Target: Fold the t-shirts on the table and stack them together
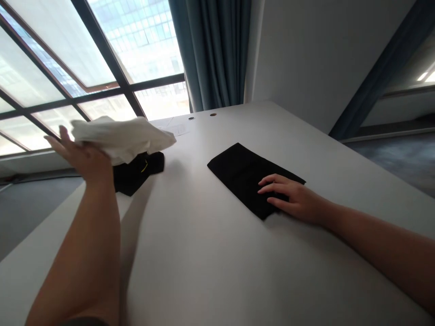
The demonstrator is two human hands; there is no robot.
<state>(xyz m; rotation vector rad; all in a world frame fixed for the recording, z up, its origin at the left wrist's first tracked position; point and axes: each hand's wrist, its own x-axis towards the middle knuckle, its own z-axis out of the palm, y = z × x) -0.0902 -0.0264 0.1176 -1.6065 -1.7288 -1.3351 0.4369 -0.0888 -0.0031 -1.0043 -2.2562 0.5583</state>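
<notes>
My left hand (84, 156) is raised at the left with its fingers spread, and a white folded cloth (124, 138) rests on or against it above the table. Beneath the white cloth, a black cloth item (137, 174) with a small yellow mark lies at the table's left side, partly hidden by my arm and the white cloth. Right of centre, a flat black folded cloth (241, 174) lies slantwise on the table. My right hand (288, 197) lies over its right part, fingers apart and palm down.
The white table (190, 253) stretches away to a window (146, 40) and a blue curtain (214, 54). A sheet of paper (178, 130) and two round cable holes are near the far edge. A grey wall stands behind on the right.
</notes>
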